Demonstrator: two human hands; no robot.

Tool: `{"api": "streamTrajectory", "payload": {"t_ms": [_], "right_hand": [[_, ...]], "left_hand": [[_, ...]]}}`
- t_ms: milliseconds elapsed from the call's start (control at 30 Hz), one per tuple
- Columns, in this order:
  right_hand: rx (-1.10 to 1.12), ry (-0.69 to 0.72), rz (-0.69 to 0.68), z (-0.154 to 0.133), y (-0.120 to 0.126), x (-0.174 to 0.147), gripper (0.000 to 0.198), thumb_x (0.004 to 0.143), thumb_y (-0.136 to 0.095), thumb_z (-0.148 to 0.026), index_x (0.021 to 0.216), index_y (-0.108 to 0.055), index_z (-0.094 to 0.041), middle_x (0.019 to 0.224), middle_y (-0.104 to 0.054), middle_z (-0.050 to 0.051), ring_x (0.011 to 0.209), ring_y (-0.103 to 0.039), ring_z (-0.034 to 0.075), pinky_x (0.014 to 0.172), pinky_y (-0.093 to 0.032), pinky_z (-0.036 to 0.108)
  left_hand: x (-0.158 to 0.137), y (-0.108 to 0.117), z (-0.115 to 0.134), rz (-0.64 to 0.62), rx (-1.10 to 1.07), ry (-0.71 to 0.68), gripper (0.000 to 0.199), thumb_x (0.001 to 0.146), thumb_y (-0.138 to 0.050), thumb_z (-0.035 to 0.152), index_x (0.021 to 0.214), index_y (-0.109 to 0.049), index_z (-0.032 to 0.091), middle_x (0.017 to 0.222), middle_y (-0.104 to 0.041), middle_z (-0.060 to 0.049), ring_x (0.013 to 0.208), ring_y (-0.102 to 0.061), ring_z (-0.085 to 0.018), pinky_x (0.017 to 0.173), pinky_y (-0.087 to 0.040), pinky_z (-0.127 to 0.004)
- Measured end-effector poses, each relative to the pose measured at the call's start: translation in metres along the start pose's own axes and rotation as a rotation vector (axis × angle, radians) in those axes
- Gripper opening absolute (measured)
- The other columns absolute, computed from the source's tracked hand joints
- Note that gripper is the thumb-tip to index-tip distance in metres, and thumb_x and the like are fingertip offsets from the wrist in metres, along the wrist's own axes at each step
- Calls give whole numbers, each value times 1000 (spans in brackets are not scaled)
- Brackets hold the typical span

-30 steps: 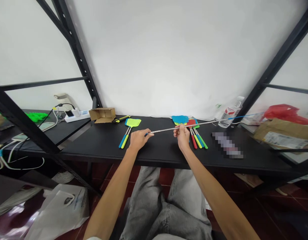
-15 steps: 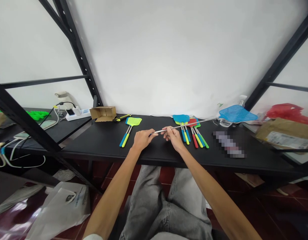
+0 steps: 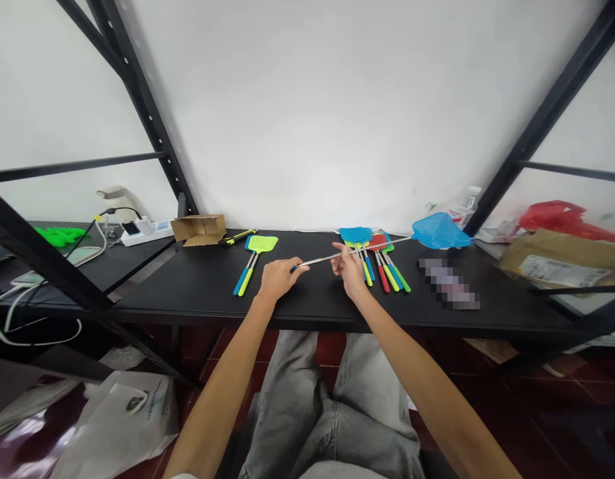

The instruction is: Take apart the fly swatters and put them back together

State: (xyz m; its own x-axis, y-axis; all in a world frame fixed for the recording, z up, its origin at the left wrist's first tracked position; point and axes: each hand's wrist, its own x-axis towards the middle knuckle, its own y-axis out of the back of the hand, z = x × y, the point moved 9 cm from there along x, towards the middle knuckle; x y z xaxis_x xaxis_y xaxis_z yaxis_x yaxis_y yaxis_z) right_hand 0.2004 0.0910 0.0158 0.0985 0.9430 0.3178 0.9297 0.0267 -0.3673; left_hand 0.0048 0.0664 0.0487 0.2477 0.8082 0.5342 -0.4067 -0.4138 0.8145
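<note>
Blue swatter: the blue fly swatter (image 3: 441, 231) is held up over the surface (image 3: 307, 309), head out to the right, grip end at the left hand.
Shaft: thin metal shaft (image 3: 318, 260), sloping up a little left to right; telescopic, I'd guess.
Left hand: (image 3: 280, 278) wrapped on the grip end, thumb and fingers pinching it. Good anchor; best held fixed.
Right hand: (image 3: 347, 271) at the shaft, index finger stuck out, others loosely curled. Can't tell if it's pinching.
Handling: load along the shaft axis only; sideways force could bend it. A light right-hand touch should do, close to the left to cut flex.
Right bunch: swatters (image 3: 377, 243) with blue, red, yellow and green parts, under the shaft's line. Lift enough not to snag them.
Bottle: clear bottle (image 3: 469, 205) overlaps the blue head in view; contact not readable. Watch the tip.
Left pair: yellow-green swatter (image 3: 263, 244) on a blue one, well apart from the bunch.
Back edge: box cutter (image 3: 238, 237) beside the cardboard box (image 3: 199, 229), away from both hands.
</note>
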Motion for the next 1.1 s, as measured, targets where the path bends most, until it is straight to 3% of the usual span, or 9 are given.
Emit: {"api": "streamTrajectory", "payload": {"t_ms": [167,267,600,833,1100], "right_hand": [[77,216,450,-24,55,-4,52,88,-50,-69,85,-63,-19,50,-37,-8,41,-34,8,41,-28,22],[95,234,481,-26,64,-3,48,88,-52,-67,78,-56,-20,50,-38,-8,41,-35,8,41,-30,22],[-20,141,210,-13,38,3,49,86,-55,-69,78,-58,-20,58,-49,-4,47,-44,9,44,-36,23],[-206,-15,-277,8,-22,-10,50,88,-55,-65,100,-71,-20,82,-68,6,63,-58,13,49,-41,23],[-348,-28,-448,14,-38,-12,56,91,-50,-65,118,-70,-21,85,-69,6,64,-58,12,47,-40,19]], "left_hand": [[0,-3,-3,-14,4,-13,48,93,-43,66,97,-74,29,78,-73,-2,79,-67,-20,63,-32,-27],[-1,-5,-2,-32,4,-18,49,94,-42,66,96,-74,29,79,-74,-3,80,-67,-20,64,-33,-27],[-3,-2,-3,-30,44,4,53,94,-38,67,99,-75,29,81,-74,-6,81,-68,-23,63,-34,-28],[-3,-3,4,-16,1,-39,52,95,-38,65,97,-73,28,84,-75,-5,79,-67,-21,63,-32,-27],[-4,-2,4,-10,-19,-61,52,95,-38,66,95,-73,27,84,-75,-5,78,-67,-20,62,-32,-27]]}}
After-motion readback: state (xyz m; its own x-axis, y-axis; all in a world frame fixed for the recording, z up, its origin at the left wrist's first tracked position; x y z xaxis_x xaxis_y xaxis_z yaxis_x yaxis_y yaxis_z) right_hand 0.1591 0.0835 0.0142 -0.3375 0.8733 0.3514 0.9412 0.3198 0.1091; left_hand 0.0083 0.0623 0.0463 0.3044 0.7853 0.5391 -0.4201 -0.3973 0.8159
